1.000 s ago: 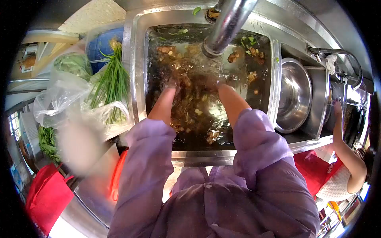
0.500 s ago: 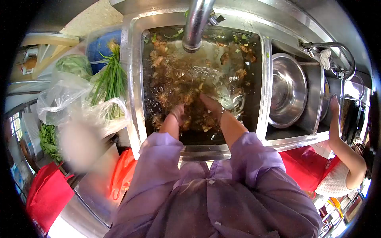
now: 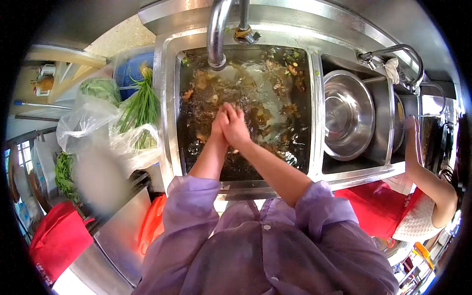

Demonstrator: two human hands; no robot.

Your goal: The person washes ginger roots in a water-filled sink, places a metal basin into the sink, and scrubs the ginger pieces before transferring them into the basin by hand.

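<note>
Dark, rippled water fills the left sink basin (image 3: 316,123), with brown ragged clumps (image 3: 290,110) and small green bits floating about in it. Over the middle-left of the water, my left hand (image 3: 219,127) and my right hand (image 3: 236,129) are pressed together, both out of the water. My right hand lies over part of my left, its fingers closed. Whatever is between the palms, if anything, is hidden. Above them hangs the tap spout (image 3: 216,46).
Right of the basin, a steel bowl (image 3: 346,115) sits in another sink compartment. Spring onions (image 3: 140,103), plastic bags (image 3: 83,123) and a blue container (image 3: 129,71) stand at the left. A co-worker's arm (image 3: 413,152) reaches in at the far right.
Both hands have risen out of the water and come together, having been apart and partly under it. The view has shifted slightly.
</note>
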